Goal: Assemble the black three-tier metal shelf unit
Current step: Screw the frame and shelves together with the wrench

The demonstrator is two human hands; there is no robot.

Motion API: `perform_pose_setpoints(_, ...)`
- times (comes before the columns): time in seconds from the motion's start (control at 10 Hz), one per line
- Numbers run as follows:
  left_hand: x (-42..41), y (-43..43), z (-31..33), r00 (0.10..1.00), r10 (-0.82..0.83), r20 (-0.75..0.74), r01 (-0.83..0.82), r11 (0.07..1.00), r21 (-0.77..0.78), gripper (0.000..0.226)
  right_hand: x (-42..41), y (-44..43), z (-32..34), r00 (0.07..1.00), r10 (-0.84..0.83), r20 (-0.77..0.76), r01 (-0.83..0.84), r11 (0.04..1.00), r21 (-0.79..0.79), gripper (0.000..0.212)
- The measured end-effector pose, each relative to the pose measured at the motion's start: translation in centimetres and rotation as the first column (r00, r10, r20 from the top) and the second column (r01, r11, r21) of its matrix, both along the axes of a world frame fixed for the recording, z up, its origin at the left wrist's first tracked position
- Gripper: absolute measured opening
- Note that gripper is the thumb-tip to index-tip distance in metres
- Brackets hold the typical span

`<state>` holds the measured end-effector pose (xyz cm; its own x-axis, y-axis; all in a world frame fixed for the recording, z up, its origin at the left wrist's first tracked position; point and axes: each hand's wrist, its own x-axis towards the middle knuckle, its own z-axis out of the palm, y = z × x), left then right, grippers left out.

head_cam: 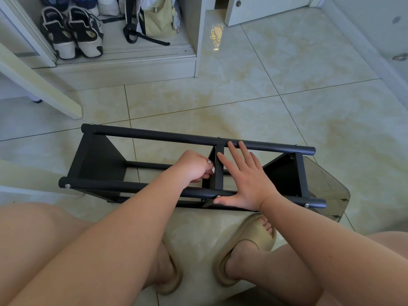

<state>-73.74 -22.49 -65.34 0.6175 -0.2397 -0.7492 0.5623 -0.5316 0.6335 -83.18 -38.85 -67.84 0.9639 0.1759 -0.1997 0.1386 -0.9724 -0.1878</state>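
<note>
1. At about 11 o'clock, a pair of black-and-white shoes [72,34] stands in an open cabinet [123,62]. A pale green bag [159,18] with black straps is just to their 3 o'clock side.
2. The black shelf unit [154,136] lies on its side on the tiled floor [287,120], near the middle of the view. Its long tubes run from 9 o'clock to 3 o'clock. One end panel [97,160] is at the 9 o'clock end.
3. The left hand [194,166] reaches over the near tube [106,187]. Its fingers are curled, with the fingertips and thumb close together against the 9 o'clock face of the middle panel [219,171]. Whether it pinches something small there, I cannot tell.
4. The right hand [247,184] lies flat and spread, just to the 3 o'clock side of the middle panel. Its fingers are straight, its palm rests on the near tube and its fingertips reach the far tube. The thumb lies along the near tube beside a screw [218,196].
5. At 6 o'clock, two feet in tan slippers [249,246] rest on the floor, between bare knees.
6. At 3 o'clock, a smoky clear container [329,188] sits behind the shelf unit's far end, touching or just beside it.
7. At 1 o'clock, a white door [265,9] stands ajar.
</note>
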Motion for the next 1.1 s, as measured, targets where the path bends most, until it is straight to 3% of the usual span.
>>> perform_pose_setpoints(0.2,0.13,0.45,-0.32,0.994,-0.105,-0.010,0.106,0.993,0.057,0.022,0.04,0.02,-0.01,1.000,0.003,0.001,-0.003,1.000,-0.012,0.121)
perform_pose_setpoints(0.5,0.21,-0.10,-0.39,0.998,-0.054,-0.039,0.058,0.991,0.118,0.011,0.02,0.03,0.08,1.000,0.000,-0.003,0.000,1.000,-0.008,0.121)
perform_pose_setpoints(0.7,0.33,0.01,-0.36,0.991,-0.131,-0.013,0.132,0.980,0.151,0.017,0.01,0.01,0.06,1.000,0.001,0.006,-0.001,1.000,-0.003,0.120)
perform_pose_setpoints(0.9,0.67,0.51,0.28,0.972,-0.230,0.041,0.222,0.965,0.137,0.016,0.05,0.04,-0.06,1.000,0.001,0.011,-0.001,1.000,0.001,0.120)
perform_pose_setpoints(1.1,0.49,0.18,0.25,0.979,-0.198,0.051,0.192,0.976,0.101,0.017,0.03,0.01,-0.03,1.000,0.001,0.005,-0.001,1.000,-0.002,0.121)
